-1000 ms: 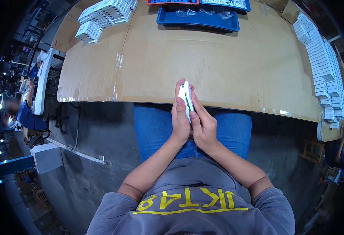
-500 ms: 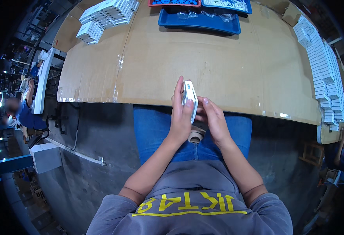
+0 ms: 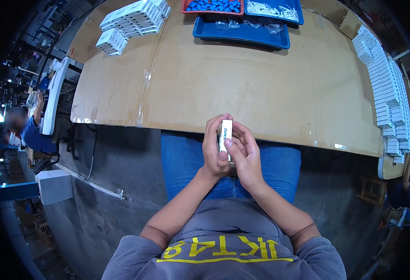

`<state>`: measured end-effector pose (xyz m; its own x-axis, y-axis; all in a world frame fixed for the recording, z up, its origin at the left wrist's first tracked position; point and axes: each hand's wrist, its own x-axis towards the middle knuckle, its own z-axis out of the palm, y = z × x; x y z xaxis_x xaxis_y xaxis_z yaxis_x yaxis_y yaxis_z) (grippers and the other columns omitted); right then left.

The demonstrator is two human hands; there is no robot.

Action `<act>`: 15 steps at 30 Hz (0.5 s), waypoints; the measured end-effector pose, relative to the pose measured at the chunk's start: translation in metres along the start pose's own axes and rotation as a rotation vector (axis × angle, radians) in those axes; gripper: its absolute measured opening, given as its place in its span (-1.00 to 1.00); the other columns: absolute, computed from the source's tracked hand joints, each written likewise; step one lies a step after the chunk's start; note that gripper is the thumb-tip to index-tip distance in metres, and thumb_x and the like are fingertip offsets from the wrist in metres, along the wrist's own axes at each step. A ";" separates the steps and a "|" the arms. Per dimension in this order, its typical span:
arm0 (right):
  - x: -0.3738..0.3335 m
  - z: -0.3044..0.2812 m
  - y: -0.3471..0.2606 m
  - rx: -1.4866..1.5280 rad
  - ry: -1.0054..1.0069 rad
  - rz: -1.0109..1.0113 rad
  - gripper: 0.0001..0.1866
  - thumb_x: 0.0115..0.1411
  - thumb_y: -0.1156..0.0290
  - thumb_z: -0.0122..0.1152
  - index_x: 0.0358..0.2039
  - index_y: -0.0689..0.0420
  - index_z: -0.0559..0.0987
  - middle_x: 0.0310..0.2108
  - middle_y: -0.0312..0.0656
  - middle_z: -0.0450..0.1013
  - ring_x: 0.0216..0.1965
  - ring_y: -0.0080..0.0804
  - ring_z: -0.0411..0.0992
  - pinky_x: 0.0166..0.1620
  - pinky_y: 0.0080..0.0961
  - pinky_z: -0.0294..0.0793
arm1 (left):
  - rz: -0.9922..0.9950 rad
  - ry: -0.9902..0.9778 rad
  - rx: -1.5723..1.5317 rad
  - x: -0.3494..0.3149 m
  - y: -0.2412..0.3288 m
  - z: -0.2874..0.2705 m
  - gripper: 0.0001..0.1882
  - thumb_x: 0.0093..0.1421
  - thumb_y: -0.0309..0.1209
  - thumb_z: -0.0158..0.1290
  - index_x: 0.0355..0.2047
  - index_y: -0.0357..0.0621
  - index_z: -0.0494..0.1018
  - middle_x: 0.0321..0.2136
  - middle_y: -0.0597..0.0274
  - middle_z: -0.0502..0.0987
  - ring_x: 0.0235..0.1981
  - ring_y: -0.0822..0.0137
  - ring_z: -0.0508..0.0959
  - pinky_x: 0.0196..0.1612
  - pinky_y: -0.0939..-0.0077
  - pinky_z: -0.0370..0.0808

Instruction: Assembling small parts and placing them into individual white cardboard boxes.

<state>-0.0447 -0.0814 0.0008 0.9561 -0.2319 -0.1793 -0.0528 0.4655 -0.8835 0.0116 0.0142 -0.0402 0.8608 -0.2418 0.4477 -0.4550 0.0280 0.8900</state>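
Note:
Between my hands, just in front of the table's near edge, a slim white box-like piece stands on edge, with dark print on its narrow side. My left hand is closed around its left side, the thumb near the lower end. From the right, my right hand wraps the same piece, its thumb pressed on the narrow face and its fingers curled behind. Both palms hide most of the piece's broad faces.
Cardboard covers the table. At the back are a red tray of small blue parts, a blue tray of white parts and another blue tray with clear bags. White boxes are stacked back left and right. A person sits left.
My right hand has closed in on the white piece, which both hands now enclose. The piece has come slightly nearer to me and turned so its narrow printed side faces up.

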 end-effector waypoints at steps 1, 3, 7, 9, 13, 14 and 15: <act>0.000 0.001 0.002 -0.007 -0.005 -0.008 -0.38 0.38 0.47 0.31 0.36 0.31 0.29 0.28 0.05 0.36 0.23 -0.29 0.44 0.21 -0.35 0.54 | 0.015 0.021 -0.011 0.000 0.000 0.000 0.11 0.33 0.49 -0.30 0.29 -0.48 0.25 0.16 -0.17 0.37 0.19 0.05 0.48 0.29 0.13 0.40; -0.002 0.000 0.006 -0.020 -0.025 -0.026 -0.37 0.39 0.47 0.29 0.38 0.32 0.28 0.30 0.07 0.35 0.24 -0.27 0.44 0.21 -0.35 0.54 | 0.023 0.031 -0.004 -0.001 -0.001 -0.001 0.10 0.33 0.49 -0.33 0.25 -0.47 0.28 0.13 -0.14 0.38 0.15 0.06 0.49 0.26 0.14 0.41; -0.006 0.004 0.003 -0.002 -0.054 -0.049 -0.38 0.42 0.47 0.24 0.40 0.36 0.24 0.34 0.13 0.31 0.33 -0.17 0.39 0.29 -0.33 0.48 | 0.098 0.099 -0.024 -0.003 -0.001 -0.001 -0.06 0.36 0.30 -0.30 0.17 -0.49 0.38 0.05 -0.27 0.46 0.04 -0.04 0.55 0.09 0.15 0.52; -0.008 0.004 0.003 0.005 -0.073 -0.064 -0.38 0.43 0.47 0.22 0.40 0.37 0.23 0.35 0.15 0.30 0.36 -0.13 0.36 0.32 -0.32 0.46 | 0.036 0.135 -0.132 -0.004 0.002 0.000 -0.07 0.36 0.29 -0.30 0.16 -0.49 0.38 0.05 -0.24 0.45 0.04 0.02 0.55 0.08 0.19 0.52; -0.011 0.002 0.006 -0.040 -0.092 -0.099 -0.41 0.47 0.48 0.15 0.40 0.40 0.22 0.37 0.17 0.28 0.39 -0.12 0.33 0.33 -0.33 0.44 | -0.020 0.124 -0.154 -0.006 0.005 -0.001 -0.10 0.32 0.25 -0.30 0.16 -0.47 0.37 0.06 -0.19 0.44 0.00 0.08 0.54 0.07 0.23 0.50; -0.011 0.002 0.007 -0.051 -0.089 -0.115 -0.43 0.48 0.48 0.12 0.40 0.41 0.22 0.37 0.16 0.28 0.39 -0.14 0.33 0.32 -0.34 0.45 | -0.020 0.124 -0.155 -0.006 0.005 -0.001 -0.10 0.32 0.25 -0.30 0.16 -0.47 0.37 0.06 -0.19 0.44 0.00 0.08 0.54 0.07 0.23 0.50; -0.011 0.001 0.008 -0.051 -0.091 -0.114 -0.43 0.48 0.48 0.12 0.40 0.41 0.22 0.37 0.16 0.28 0.39 -0.14 0.33 0.32 -0.34 0.45 | -0.021 0.135 -0.196 -0.006 0.004 0.000 -0.11 0.31 0.24 -0.30 0.16 -0.47 0.37 0.07 -0.18 0.44 0.00 0.09 0.53 0.07 0.23 0.50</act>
<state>-0.0556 -0.0740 -0.0036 0.9787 -0.2016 -0.0387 0.0453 0.3962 -0.9171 0.0047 0.0152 -0.0387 0.8984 -0.1125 0.4246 -0.3951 0.2152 0.8931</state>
